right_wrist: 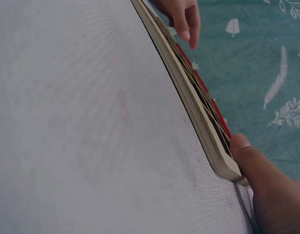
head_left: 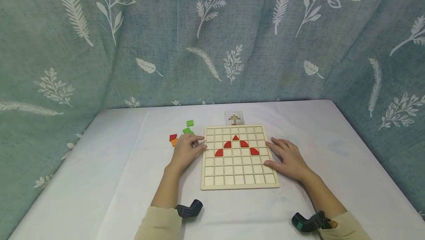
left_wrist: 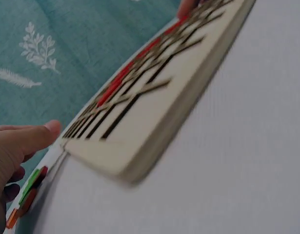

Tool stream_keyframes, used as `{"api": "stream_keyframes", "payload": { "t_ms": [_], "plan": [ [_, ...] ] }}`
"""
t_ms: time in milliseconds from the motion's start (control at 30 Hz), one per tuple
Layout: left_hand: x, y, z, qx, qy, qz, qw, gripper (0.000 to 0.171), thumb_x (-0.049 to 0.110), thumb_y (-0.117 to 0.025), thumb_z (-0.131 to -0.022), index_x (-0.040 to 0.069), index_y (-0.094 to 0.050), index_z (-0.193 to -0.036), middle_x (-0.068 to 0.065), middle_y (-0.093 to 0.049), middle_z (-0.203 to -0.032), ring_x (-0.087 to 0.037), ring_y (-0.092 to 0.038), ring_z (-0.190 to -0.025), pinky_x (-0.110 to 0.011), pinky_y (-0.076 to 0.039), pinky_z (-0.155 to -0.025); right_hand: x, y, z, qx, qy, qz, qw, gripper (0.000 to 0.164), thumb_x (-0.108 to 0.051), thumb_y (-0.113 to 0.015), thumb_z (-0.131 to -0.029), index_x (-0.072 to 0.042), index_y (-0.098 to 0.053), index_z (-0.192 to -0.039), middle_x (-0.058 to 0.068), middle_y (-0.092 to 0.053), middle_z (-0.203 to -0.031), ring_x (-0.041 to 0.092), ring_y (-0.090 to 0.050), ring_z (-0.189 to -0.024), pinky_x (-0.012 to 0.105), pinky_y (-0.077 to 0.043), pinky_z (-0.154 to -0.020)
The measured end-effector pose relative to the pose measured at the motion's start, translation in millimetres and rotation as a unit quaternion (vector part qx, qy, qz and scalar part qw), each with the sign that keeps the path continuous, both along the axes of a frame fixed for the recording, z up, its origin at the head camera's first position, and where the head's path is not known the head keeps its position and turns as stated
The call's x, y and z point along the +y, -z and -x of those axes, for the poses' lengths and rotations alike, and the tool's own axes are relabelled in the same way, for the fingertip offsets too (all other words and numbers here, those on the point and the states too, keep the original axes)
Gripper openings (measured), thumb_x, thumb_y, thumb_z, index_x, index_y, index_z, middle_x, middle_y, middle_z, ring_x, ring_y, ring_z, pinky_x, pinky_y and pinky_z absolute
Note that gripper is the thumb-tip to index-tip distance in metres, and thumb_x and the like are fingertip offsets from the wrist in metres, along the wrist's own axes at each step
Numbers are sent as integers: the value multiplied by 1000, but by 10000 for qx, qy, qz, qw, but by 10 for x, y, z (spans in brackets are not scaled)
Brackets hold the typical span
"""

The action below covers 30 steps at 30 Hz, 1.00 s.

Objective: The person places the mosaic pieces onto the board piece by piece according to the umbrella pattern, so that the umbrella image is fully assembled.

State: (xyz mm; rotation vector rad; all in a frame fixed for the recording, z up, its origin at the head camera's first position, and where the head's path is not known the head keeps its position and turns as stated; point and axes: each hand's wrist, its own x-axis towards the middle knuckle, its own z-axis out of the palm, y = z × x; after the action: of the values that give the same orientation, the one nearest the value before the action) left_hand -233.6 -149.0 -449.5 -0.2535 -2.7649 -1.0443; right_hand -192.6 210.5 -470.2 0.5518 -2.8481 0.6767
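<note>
A square wooden grid board [head_left: 237, 170] lies on the table; a red triangle [head_left: 235, 137] and several red rounded pieces [head_left: 254, 151] sit in its cells. My left hand [head_left: 187, 151] is beside the board's left edge, thumb and index finger spread apart toward the rim, with no piece visible between them. In the left wrist view, the thumb [left_wrist: 40, 135] points at the board's near corner. On the opposite side, my right hand [head_left: 288, 157] rests with its thumb on the board's right border and its relaxed fingers along that side.
Left of the board lie green pieces [head_left: 190, 123], a red piece [head_left: 173, 137] and an orange piece [head_left: 174, 142], partly behind my left hand. A small pattern card [head_left: 234, 117] lies just behind the board. A leaf-patterned curtain [head_left: 206, 40] rises beyond the white tablecloth [head_left: 132, 181].
</note>
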Motion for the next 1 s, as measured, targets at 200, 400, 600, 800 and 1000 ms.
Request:
{"api": "stream_keyframes", "payload": {
  "t_ms": [200,400,600,800,1000],
  "plan": [
    [-141,19,6,30,-561,204,9982,37,23,-77,-77,13,-70,-111,-6,-61,-97,-23,-52,-96,-43,-32,-88,1,-8,-14,-1,21,1,10000,69,-46,-68,-80,-10,-50,-136,17,-41,-144,38,-34,-129,61,-22,-103],
    [-165,79,35,155,-825,573,9948,38,28,-75,-80,12,-69,-114,-10,-60,-106,-28,-51,-106,-47,-32,-88,-2,-3,-9,-32,2,2,10000,70,-46,-68,-80,-10,-49,-137,17,-40,-145,38,-33,-130,61,-21,-104],
    [-170,97,42,141,-807,670,9944,31,28,-73,-82,14,-71,-110,-10,-61,-107,-28,-51,-107,-47,-32,-88,-1,-10,-10,-3,10,7,10000,69,-45,-69,-80,-10,-50,-137,17,-41,-144,38,-33,-130,61,-21,-103],
    [-189,59,6,24,-714,881,9935,24,29,-71,-84,17,-74,-105,-10,-58,-107,-29,-47,-108,-49,-28,-89,-7,-1,-13,-11,-10,50,10000,70,-46,-68,-80,-10,-50,-137,17,-40,-144,39,-33,-130,61,-21,-103],
    [-189,14,-22,62,-658,1132,9914,28,28,-69,-86,15,-72,-110,-11,-57,-108,-30,-45,-109,-50,-24,-89,4,12,0,17,-1,57,10000,69,-46,-68,-80,-10,-50,-136,17,-41,-144,39,-33,-130,61,-21,-103]
  ]
}}
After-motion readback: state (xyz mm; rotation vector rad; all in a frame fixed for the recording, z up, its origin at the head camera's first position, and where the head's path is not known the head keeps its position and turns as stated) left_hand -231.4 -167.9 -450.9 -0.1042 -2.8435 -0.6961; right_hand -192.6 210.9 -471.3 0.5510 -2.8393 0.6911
